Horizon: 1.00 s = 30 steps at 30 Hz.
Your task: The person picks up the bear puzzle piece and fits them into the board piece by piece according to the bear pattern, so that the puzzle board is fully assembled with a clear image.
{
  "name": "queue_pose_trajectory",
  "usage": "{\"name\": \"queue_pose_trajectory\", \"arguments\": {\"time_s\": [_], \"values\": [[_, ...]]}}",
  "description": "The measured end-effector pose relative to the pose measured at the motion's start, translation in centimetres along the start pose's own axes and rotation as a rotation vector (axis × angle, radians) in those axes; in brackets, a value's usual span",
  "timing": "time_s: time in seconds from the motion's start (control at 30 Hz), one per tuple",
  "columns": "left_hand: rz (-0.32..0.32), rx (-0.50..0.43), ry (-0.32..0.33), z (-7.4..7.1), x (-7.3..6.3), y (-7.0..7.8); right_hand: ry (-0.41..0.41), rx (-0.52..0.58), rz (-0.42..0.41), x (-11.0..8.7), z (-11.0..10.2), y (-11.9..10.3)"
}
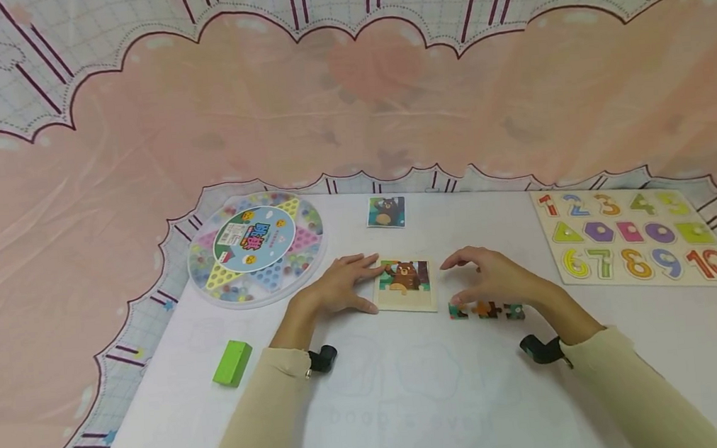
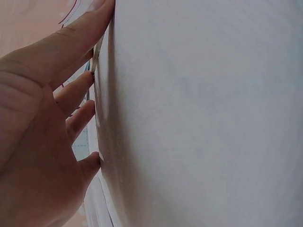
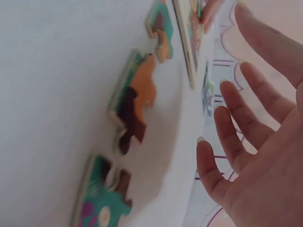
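Puzzle board [image 1: 405,302] is laid flat on a white desk [image 1: 389,427], so everything here gets placed from that. Its upper part is covered by a brown bear picture, with plain pale wood shown along the bottom.

Its left edge is touched by the left hand [image 1: 337,288]: the grip there is spread, index fingertip rested on the upper left corner, thumb kept down by the lower left one. Over to the right of the board, the right hand [image 1: 498,279] is held raised, its grip apart too, fingers loosely bent and thumb hung just above the loose pieces [image 1: 489,310]. Those are lined up in a short row of three, just beside the board's lower right corner, with small gaps left between them.

Behind the board, a small bear card [image 1: 386,212] is laid down. Back and to the left, a round marble game [image 1: 254,239] is parked, its star pattern partly covered by a blue label. Well off to the right, a number board [image 1: 618,252] is filled with colorful digits and shapes. In front and well to the left, a green block [image 1: 233,364] can be spotted.
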<state>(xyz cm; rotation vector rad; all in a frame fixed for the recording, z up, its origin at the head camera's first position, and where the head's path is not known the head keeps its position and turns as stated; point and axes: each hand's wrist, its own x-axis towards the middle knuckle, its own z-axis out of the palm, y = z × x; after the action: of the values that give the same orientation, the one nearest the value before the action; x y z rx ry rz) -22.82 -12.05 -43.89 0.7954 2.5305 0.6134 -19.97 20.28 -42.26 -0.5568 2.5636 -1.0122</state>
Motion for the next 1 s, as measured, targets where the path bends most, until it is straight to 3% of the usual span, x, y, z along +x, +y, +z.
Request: {"name": "queue_pose_trajectory", "arguments": {"time_s": [0.27,0.63,1.0], "values": [[-0.016,-0.015,0.004,0.1,0.0,0.1,-0.021,-0.078,-0.081,-1.5,0.7,1.3],[-0.02,-0.011,0.0,0.2,0.2,0.0,-0.01,-0.15,-0.137,-1.5,2.0,1.9],[-0.016,-0.005,0.002,0.2,0.1,0.0,-0.02,-0.139,-0.095,-1.3,2.0,1.9]]}}
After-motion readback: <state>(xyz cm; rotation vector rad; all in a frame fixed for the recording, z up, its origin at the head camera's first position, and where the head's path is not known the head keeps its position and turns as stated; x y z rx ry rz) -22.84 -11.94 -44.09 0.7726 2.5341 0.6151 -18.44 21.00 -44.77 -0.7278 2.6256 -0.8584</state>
